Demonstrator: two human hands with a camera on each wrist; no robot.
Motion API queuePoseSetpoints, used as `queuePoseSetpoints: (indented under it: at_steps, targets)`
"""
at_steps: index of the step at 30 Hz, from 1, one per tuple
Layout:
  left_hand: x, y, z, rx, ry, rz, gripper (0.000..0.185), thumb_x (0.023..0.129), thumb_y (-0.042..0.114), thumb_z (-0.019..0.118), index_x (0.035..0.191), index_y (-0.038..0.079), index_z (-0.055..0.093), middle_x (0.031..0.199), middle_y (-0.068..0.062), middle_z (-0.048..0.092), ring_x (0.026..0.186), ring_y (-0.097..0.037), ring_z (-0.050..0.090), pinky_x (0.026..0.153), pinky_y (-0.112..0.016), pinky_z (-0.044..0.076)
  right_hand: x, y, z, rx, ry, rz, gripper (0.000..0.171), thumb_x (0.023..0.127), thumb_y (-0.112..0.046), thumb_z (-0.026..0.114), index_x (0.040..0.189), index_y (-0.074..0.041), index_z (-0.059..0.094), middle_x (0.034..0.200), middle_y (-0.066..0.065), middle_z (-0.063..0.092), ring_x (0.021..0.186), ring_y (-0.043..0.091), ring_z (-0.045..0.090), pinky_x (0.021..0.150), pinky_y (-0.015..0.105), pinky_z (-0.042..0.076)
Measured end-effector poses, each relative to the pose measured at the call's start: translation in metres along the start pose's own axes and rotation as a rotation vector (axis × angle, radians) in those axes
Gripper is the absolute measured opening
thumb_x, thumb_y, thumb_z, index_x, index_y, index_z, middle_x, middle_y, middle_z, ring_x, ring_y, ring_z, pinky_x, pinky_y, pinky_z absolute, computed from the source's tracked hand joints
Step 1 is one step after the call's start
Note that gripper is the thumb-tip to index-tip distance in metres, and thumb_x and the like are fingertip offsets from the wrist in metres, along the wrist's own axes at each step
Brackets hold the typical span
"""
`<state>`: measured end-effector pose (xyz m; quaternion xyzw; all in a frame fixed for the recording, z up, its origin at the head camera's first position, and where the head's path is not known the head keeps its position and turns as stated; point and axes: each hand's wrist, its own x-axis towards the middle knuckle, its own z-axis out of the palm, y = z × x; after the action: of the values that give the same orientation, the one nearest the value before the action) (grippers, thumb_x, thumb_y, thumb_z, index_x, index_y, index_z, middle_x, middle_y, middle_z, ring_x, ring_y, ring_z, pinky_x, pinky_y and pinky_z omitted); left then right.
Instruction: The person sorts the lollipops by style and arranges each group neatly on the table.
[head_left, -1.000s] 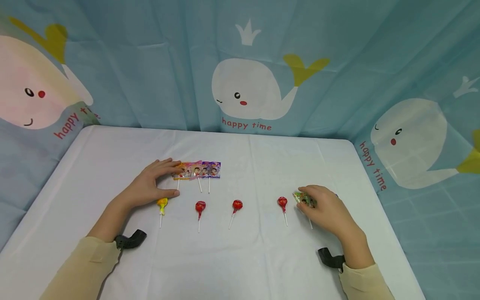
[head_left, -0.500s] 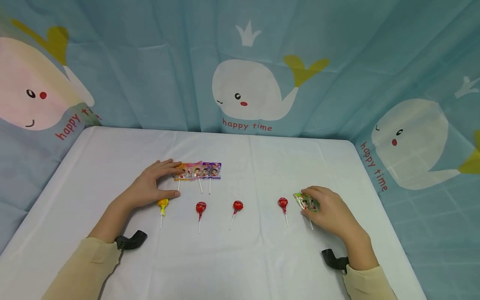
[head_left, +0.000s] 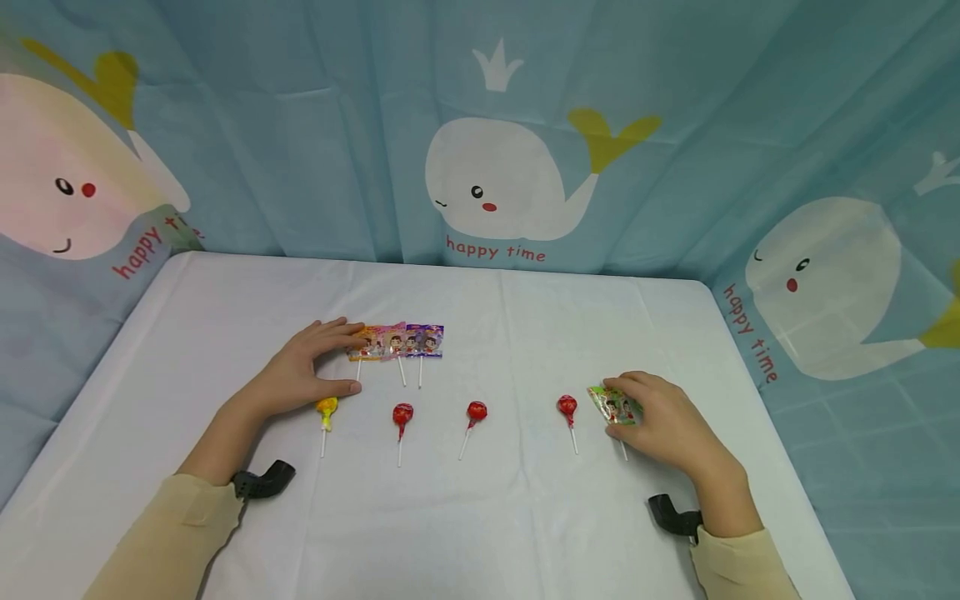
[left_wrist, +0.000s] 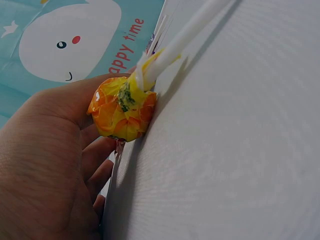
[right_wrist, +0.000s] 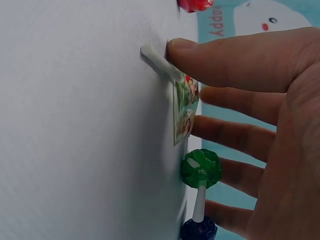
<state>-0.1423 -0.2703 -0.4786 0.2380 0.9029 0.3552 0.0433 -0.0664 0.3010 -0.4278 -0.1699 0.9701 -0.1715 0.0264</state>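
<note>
In the head view, my left hand (head_left: 303, 371) lies with its fingers stretched out over the left end of an orange-wrapped flat lollipop (head_left: 369, 342). The thumb extends just above a yellow-and-orange round lollipop (left_wrist: 122, 110), which the left wrist view shows close up. Pink (head_left: 393, 340) and purple (head_left: 424, 341) flat-wrapped lollipops overlap in the same row. My right hand (head_left: 667, 421) spreads loosely around a green-wrapped flat lollipop (head_left: 615, 406), thumb by its stick and fingertips by its upper edge. Beneath that hand, the right wrist view shows a green round lollipop (right_wrist: 201, 168) and a dark blue one (right_wrist: 198, 230).
Three red round lollipops, left (head_left: 402, 414), middle (head_left: 476, 411) and right (head_left: 567, 406), lie in a spaced row between the hands. A white cloth covers the table (head_left: 480, 517). Behind it hangs a blue whale-print curtain (head_left: 337, 167).
My right hand has drawn back slightly to the right, uncovering more of the green-wrapped flat lollipop. My left hand and the other lollipops keep their places.
</note>
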Motion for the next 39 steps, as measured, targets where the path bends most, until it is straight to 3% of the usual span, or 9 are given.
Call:
queuePoseSetpoints:
  at_steps: [13,23,39]
  targets:
    - [-0.001,0.004,-0.001,-0.008,-0.006,-0.016,0.069,0.086,0.037,0.094,0.146,0.014,0.07,0.167,-0.013,0.05,0.163,-0.042,0.026,0.134,-0.06,0.006,0.005,0.005,-0.002,0.028,-0.025,-0.012,0.065,0.081,-0.021,0.097,0.141,-0.009,0.073,0.136,0.013,0.068,0.129,0.041,0.061,0.109,0.067,0.047]
    - [-0.001,0.004,-0.002,-0.005,-0.007,-0.01,0.069,0.087,0.038,0.094,0.147,0.014,0.069,0.167,-0.012,0.049,0.163,-0.042,0.026,0.134,-0.06,0.006,0.007,0.009,-0.001,0.034,-0.047,-0.024,0.059,0.086,-0.022,0.094,0.14,-0.007,0.073,0.134,0.012,0.068,0.126,0.041,0.06,0.107,0.067,0.045]
    - [0.0,0.005,-0.002,0.002,-0.012,-0.023,0.069,0.086,0.037,0.094,0.146,0.014,0.07,0.168,-0.012,0.049,0.163,-0.042,0.026,0.134,-0.059,0.006,0.006,0.011,-0.001,0.035,-0.027,-0.025,0.057,0.087,-0.025,0.094,0.138,-0.009,0.075,0.132,0.01,0.07,0.123,0.038,0.062,0.104,0.062,0.049]
